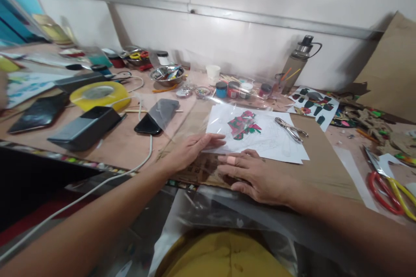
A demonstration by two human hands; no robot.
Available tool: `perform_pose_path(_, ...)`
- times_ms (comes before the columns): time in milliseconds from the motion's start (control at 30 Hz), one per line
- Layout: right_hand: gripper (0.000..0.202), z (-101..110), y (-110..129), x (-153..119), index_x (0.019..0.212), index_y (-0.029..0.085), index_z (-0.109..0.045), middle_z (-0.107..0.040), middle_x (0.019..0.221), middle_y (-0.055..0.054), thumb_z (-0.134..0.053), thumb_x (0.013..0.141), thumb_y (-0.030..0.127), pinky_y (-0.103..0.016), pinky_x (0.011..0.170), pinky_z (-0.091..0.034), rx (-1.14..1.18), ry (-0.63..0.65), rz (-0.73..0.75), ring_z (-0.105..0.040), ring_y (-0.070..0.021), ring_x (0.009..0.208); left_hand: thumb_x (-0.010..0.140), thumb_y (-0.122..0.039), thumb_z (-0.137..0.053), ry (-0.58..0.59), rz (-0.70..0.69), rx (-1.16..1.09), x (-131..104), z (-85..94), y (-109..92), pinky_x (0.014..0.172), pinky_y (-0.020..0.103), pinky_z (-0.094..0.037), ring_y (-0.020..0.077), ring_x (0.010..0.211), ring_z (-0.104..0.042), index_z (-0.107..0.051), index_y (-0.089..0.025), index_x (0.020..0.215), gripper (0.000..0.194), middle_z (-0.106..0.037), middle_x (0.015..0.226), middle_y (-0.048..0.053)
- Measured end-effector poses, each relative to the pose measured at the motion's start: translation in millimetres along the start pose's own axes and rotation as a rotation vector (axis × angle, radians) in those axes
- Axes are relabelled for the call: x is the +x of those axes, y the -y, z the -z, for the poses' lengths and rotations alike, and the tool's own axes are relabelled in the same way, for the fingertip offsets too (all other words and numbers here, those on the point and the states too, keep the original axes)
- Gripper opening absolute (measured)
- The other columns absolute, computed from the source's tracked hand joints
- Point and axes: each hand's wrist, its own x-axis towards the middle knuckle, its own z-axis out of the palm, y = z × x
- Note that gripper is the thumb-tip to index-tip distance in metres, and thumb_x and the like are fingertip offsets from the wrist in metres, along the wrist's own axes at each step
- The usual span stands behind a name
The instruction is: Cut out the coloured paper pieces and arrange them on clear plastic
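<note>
My left hand (198, 145), its fingers stretched out, lies at the lower left edge of the white drawing paper (273, 123). My right hand (250, 175) rests flat near the front edge of the cardboard (320, 162), fingers apart, with a pinkish band round one finger. Between and around the hands spreads a clear plastic sheet (208, 169), glossy and hard to trace; it reaches over the paper and down past the table edge. Pink and green cut pieces (243, 126) form a shape on the paper. A metal hole punch (291, 130) lies on the paper's right side.
Left of the paper are a phone (157, 117), a grey box-like device (86, 127), a yellow tape roll (100, 95) and a white cable (130, 173). Paint jars (233, 89) and a bottle (298, 65) stand behind. Red-and-yellow-handled scissors (385, 192) lie right. Someone's hand (3, 88) shows far left.
</note>
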Motion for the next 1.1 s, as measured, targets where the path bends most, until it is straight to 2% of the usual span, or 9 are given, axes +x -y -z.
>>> perform_pose_path(133, 0.034, -5.6, -5.0, -1.9, 0.134, 0.021, -0.057, -0.056, 0.142, -0.011, -0.048, 0.101, 0.024, -0.041, 0.109, -0.042, -0.021, -0.309, -0.032, -0.049, -0.0221, 0.131, 0.098, -0.057, -0.040, 0.047, -0.097, 0.236, -1.1, -2.4, -1.0, 0.110, 0.045, -0.043, 0.0297, 0.124, -0.062, -0.074, -0.025, 0.119, 0.051, -0.071, 0.129, 0.008)
perform_pose_path(267, 0.047, -4.6, -12.6, 1.6, 0.138, 0.021, -0.048, -0.049, 0.137, -0.016, -0.057, 0.093, 0.015, -0.050, 0.112, -0.039, -0.159, -0.555, -0.132, -0.044, -0.0285, 0.132, 0.099, -0.054, -0.039, 0.065, -0.159, 0.489, -1.3, -3.1, 8.4, 0.118, 0.047, -0.032, 0.0298, 0.139, -0.048, -0.071, -0.027, 0.125, 0.049, -0.067, 0.137, 0.003)
perform_pose_path(367, 0.062, 0.1, -18.6, 5.8, 0.144, 0.022, -0.036, -0.044, 0.138, -0.017, -0.062, 0.088, 0.013, -0.057, 0.111, -0.037, -0.251, -0.659, -0.229, -0.040, -0.0337, 0.132, 0.099, -0.054, -0.038, 0.089, -0.171, 0.574, -2.7, -4.5, 9.7, 0.120, 0.049, -0.029, 0.0293, 0.144, -0.042, -0.070, -0.029, 0.127, 0.049, -0.065, 0.139, 0.001)
perform_pose_path(500, 0.070, 2.5, -22.4, 5.9, 0.146, 0.024, -0.030, -0.043, 0.137, -0.017, -0.064, 0.086, 0.013, -0.059, 0.107, -0.039, -0.285, -0.714, -0.237, -0.041, -0.0355, 0.130, 0.101, -0.052, -0.036, 0.115, -0.200, 0.627, -4.8, -6.7, 2.3, 0.119, 0.049, -0.031, 0.0268, 0.140, -0.048, -0.069, -0.028, 0.127, 0.048, -0.066, 0.138, 0.002)
perform_pose_path(667, 0.059, 3.5, -14.7, 4.7, 0.142, 0.023, -0.036, -0.050, 0.129, -0.014, -0.058, 0.089, 0.011, -0.052, 0.105, -0.041, -0.282, -0.620, -0.010, -0.048, -0.0297, 0.121, 0.101, -0.039, -0.043, 0.146, -0.290, 0.661, -4.4, -9.2, 2.2, 0.116, 0.045, -0.037, 0.0244, 0.135, -0.054, -0.064, -0.028, 0.133, 0.040, -0.065, 0.139, 0.004)
perform_pose_path(733, 0.053, 5.0, -13.2, 7.8, 0.140, 0.022, -0.039, -0.051, 0.130, -0.014, -0.055, 0.091, 0.010, -0.052, 0.107, -0.040, -0.293, -0.562, 0.025, -0.048, -0.0286, 0.122, 0.101, -0.032, -0.043, 0.164, -0.340, 0.666, -3.6, -10.3, 6.0, 0.115, 0.045, -0.039, 0.0235, 0.134, -0.054, -0.063, -0.029, 0.135, 0.040, -0.065, 0.139, 0.005)
perform_pose_path(933, 0.048, 5.2, -26.1, 15.0, 0.138, 0.018, -0.049, -0.054, 0.135, -0.017, -0.061, 0.091, 0.022, -0.056, 0.108, -0.038, -0.262, -0.332, -0.110, -0.046, -0.0328, 0.129, 0.100, -0.032, -0.044, 0.226, -0.366, 0.624, -3.9, -12.1, 7.7, 0.116, 0.046, -0.037, 0.0248, 0.133, -0.055, -0.064, -0.033, 0.135, 0.040, -0.065, 0.139, 0.003)
perform_pose_path(1033, 0.042, 3.0, -32.6, 12.2, 0.133, 0.018, -0.056, -0.061, 0.130, -0.015, -0.060, 0.091, 0.022, -0.055, 0.106, -0.042, -0.186, -0.231, -0.143, -0.054, -0.0314, 0.123, 0.099, -0.037, -0.046, 0.210, -0.329, 0.533, -4.9, -10.6, 4.5, 0.115, 0.045, -0.037, 0.0251, 0.132, -0.056, -0.067, -0.035, 0.131, 0.038, -0.066, 0.137, 0.001)
perform_pose_path(1100, 0.042, 2.1, -35.5, 10.1, 0.133, 0.018, -0.056, -0.064, 0.128, -0.015, -0.060, 0.091, 0.022, -0.054, 0.103, -0.046, -0.132, -0.221, -0.191, -0.059, -0.0298, 0.118, 0.098, -0.040, -0.048, 0.174, -0.298, 0.451, -5.7, -9.2, 2.7, 0.114, 0.044, -0.038, 0.0254, 0.129, -0.058, -0.069, -0.033, 0.128, 0.037, -0.068, 0.135, 0.002)
